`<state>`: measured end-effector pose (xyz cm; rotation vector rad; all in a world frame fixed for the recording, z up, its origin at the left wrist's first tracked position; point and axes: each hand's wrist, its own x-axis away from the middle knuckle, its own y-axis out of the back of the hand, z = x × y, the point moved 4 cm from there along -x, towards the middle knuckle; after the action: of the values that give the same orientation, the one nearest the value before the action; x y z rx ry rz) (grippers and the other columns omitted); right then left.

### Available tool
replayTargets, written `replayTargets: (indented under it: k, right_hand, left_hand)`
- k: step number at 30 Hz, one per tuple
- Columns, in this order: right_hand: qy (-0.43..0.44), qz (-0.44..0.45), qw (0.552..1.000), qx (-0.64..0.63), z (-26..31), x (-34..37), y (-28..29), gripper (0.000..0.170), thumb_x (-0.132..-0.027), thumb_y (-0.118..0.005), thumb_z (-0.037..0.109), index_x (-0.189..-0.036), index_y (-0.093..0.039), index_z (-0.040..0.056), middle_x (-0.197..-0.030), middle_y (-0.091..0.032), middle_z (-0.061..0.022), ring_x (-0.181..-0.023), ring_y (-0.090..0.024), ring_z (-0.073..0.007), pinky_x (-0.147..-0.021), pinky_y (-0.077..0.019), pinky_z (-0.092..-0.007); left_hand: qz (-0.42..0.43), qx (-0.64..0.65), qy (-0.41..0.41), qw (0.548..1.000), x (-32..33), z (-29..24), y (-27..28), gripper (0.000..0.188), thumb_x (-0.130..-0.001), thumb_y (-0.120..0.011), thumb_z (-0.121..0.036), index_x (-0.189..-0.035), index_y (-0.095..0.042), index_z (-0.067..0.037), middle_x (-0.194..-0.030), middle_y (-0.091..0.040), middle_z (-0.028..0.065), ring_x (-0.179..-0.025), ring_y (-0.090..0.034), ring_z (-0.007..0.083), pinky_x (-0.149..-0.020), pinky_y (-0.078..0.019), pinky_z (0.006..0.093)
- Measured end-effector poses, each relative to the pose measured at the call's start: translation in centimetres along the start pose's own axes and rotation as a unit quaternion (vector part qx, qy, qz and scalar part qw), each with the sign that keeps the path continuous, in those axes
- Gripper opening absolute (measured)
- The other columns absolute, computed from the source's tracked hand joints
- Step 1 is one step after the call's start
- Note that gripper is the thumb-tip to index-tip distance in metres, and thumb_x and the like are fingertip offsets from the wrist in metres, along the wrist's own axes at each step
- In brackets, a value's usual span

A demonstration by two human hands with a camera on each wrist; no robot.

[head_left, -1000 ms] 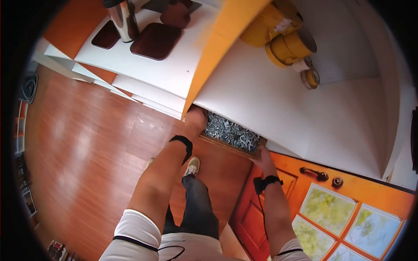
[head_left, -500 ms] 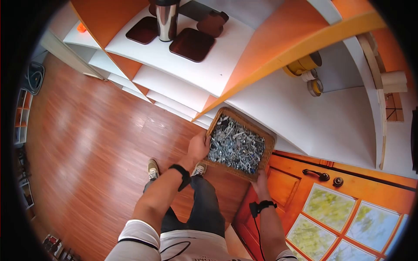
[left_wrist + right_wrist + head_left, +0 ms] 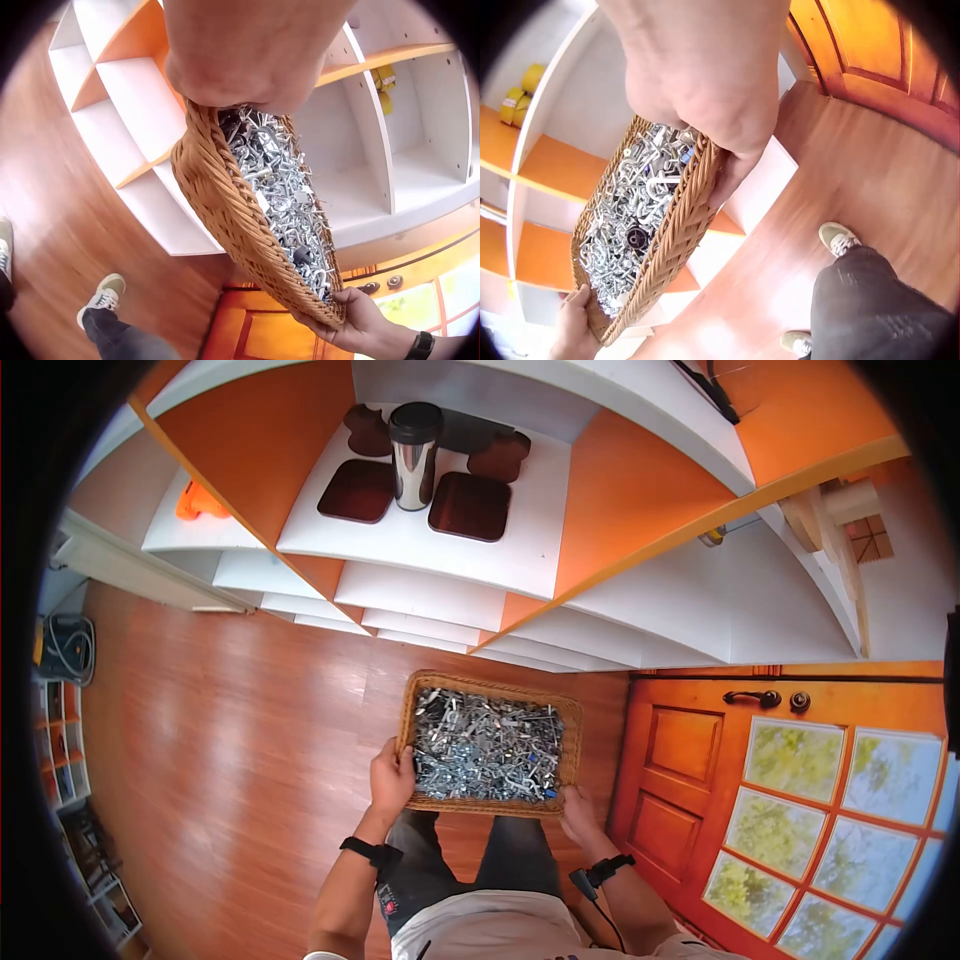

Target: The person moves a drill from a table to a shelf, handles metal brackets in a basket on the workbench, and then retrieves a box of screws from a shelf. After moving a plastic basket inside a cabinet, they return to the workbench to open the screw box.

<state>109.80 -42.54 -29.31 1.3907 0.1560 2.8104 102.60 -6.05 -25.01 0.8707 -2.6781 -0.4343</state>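
Observation:
A rectangular wicker basket point(image 3: 490, 805) full of small metal hardware point(image 3: 485, 745) is held in front of the body, above the floor. My left hand point(image 3: 392, 776) grips its left side, and my right hand point(image 3: 580, 815) grips its near right corner. In the left wrist view, the basket point(image 3: 232, 217) hangs below the left hand point(image 3: 247, 60), with the right hand point(image 3: 360, 319) at the far end. The right wrist view has the right hand point(image 3: 705, 90) over one end, its thumb outside the wall, and the left hand point(image 3: 574, 326) at the other.
White and orange shelves point(image 3: 420, 592) stand ahead, bearing a steel tumbler point(image 3: 414, 465) and dark red trays point(image 3: 470, 506). To the right is an orange door point(image 3: 680, 760) with window panes and a handle point(image 3: 752, 698). Another shelf unit point(image 3: 65, 745) stands at the far left on the wooden floor point(image 3: 220, 740).
Both hands have brought the basket out from the shelf unit and towards the body, where it now lies squarer in the head view. The head view has swung, showing more shelving.

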Motion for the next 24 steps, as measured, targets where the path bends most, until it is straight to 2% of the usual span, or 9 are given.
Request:
replayTargets:
  k: [2, 5, 8, 10, 11, 14, 16, 19, 24]
  right_hand:
    - [0.001, 0.006, 1.000, -0.022, 0.4, 0.0, -4.1, 0.006, -0.082, -0.047, 0.011, -0.084, -0.051, 0.0062, -0.076, -0.048, -0.0004, -0.069, -0.047, -0.0106, -0.060, -0.0393, -0.0270]
    - [0.044, 0.039, 0.996, -0.069, 1.0, -2.4, -9.4, 0.006, -0.083, -0.047, 0.012, -0.084, -0.051, 0.0062, -0.076, -0.048, -0.0009, -0.069, -0.046, -0.0096, -0.060, -0.0391, -0.0267]
    - [0.116, 0.051, 0.992, -0.025, 3.6, -4.5, -14.0, 0.008, -0.084, -0.047, 0.013, -0.082, -0.050, 0.0066, -0.072, -0.047, -0.0001, -0.067, -0.046, -0.0098, -0.059, -0.0391, -0.0274]
    - [0.162, 0.032, 0.982, 0.092, 4.5, -6.2, -15.9, 0.010, -0.083, -0.047, 0.015, -0.080, -0.047, 0.0057, -0.065, -0.040, 0.0013, -0.056, -0.037, -0.0113, -0.049, -0.0317, -0.0319]
    - [0.166, 0.032, 0.981, 0.094, 4.5, -6.8, -16.5, 0.010, -0.083, -0.047, 0.015, -0.080, -0.047, 0.0057, -0.065, -0.040, 0.0013, -0.056, -0.037, -0.0113, -0.049, -0.0317, -0.0319]
    - [0.191, 0.012, 0.953, 0.235, 4.1, -7.2, -17.7, 0.011, -0.085, -0.046, 0.013, -0.078, -0.047, 0.0049, -0.061, -0.038, 0.0012, -0.052, -0.034, -0.0108, -0.047, -0.0302, -0.0320]
    - [0.109, 0.043, 0.993, 0.031, 4.0, -5.2, -19.6, 0.014, -0.086, -0.045, 0.014, -0.074, -0.046, 0.0049, -0.061, -0.038, 0.0013, -0.053, -0.034, -0.0093, -0.047, -0.0295, -0.0308]
    - [0.127, 0.053, 0.989, 0.062, 3.7, -6.6, -19.2, 0.017, -0.086, -0.046, 0.015, -0.072, -0.045, 0.0050, -0.062, -0.038, 0.0019, -0.053, -0.035, -0.0084, -0.047, -0.0293, -0.0297]
    - [0.153, 0.037, 0.973, 0.167, 8.1, -6.1, -20.1, 0.021, -0.086, -0.046, 0.022, -0.078, -0.052, 0.0036, -0.064, -0.045, 0.0005, -0.057, -0.042, -0.0100, -0.050, -0.0338, -0.0293]
  left_hand:
    - [0.010, -0.035, 0.032, 0.999, -2.0, 0.6, 3.1, 0.013, -0.087, -0.052, -0.008, -0.092, -0.057, 0.002, -0.053, -0.050, 0.0150, -0.045, -0.046, 0.0185, -0.046, -0.0375, 0.0318]
    - [-0.018, -0.013, -0.020, 1.000, -6.3, 3.8, 5.4, 0.012, -0.087, -0.052, -0.008, -0.090, -0.056, 0.003, -0.053, -0.050, 0.0138, -0.045, -0.045, 0.0150, -0.045, -0.0362, 0.0309]
    - [-0.025, -0.012, -0.037, 0.999, -11.3, 3.4, 7.5, 0.012, -0.087, -0.051, -0.007, -0.091, -0.057, 0.003, -0.057, -0.052, 0.0155, -0.049, -0.047, 0.0138, -0.048, -0.0381, 0.0309]
    - [-0.048, 0.022, -0.101, 0.994, -14.6, 3.6, 8.3, 0.013, -0.087, -0.051, -0.007, -0.092, -0.057, 0.003, -0.064, -0.056, 0.0196, -0.054, -0.054, 0.0220, -0.052, -0.0412, 0.0335]
    - [-0.050, -0.007, -0.148, 0.988, -16.5, 3.3, 8.5, 0.014, -0.087, -0.050, -0.007, -0.093, -0.057, 0.003, -0.071, -0.058, 0.0226, -0.063, -0.059, 0.0330, -0.056, -0.0433, 0.0368]
    - [-0.007, -0.038, -0.106, 0.994, -19.8, 5.6, 7.9, 0.016, -0.086, -0.050, -0.009, -0.094, -0.057, 0.003, -0.074, -0.059, 0.0236, -0.068, -0.058, 0.0391, -0.058, -0.0439, 0.0395]
    - [-0.010, -0.040, -0.111, 0.993, -20.8, 5.6, 8.5, 0.016, -0.086, -0.051, -0.010, -0.095, -0.058, 0.002, -0.073, -0.059, 0.0231, -0.065, -0.058, 0.0369, -0.057, -0.0438, 0.0389]
    - [0.034, -0.072, -0.031, 0.996, -20.4, 4.9, 9.0, 0.015, -0.086, -0.053, -0.011, -0.093, -0.058, 0.001, -0.069, -0.058, 0.0219, -0.060, -0.057, 0.0331, -0.056, -0.0436, 0.0373]
    - [-0.022, -0.049, -0.037, 0.998, -19.6, 5.1, 8.7, 0.015, -0.085, -0.053, -0.011, -0.092, -0.058, 0.002, -0.069, -0.058, 0.0229, -0.061, -0.058, 0.0344, -0.056, -0.0440, 0.0386]
